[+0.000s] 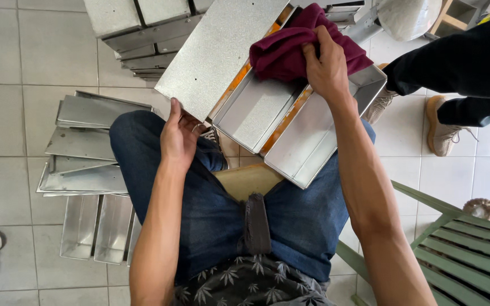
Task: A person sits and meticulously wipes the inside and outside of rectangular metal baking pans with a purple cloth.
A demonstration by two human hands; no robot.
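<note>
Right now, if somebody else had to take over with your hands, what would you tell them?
Left hand grips the near corner of the metal loaf-pan set, tilted on the lap. Right hand presses a maroon cloth into a far compartment. The near compartments look clean; orange residue shows along the dividers. More pans and flat metal lids lie stacked on the tiled floor to the left. Another person's legs stand at the right; a green slatted chair is close by.

- Metal baking tin set [282,122]: joined rectangular loaf pans, silvery grey with orange-stained seams, tilted across the lap, near corner down.
- Maroon cloth [290,48]: crumpled, bunched, pressed into the far right pan.
</note>
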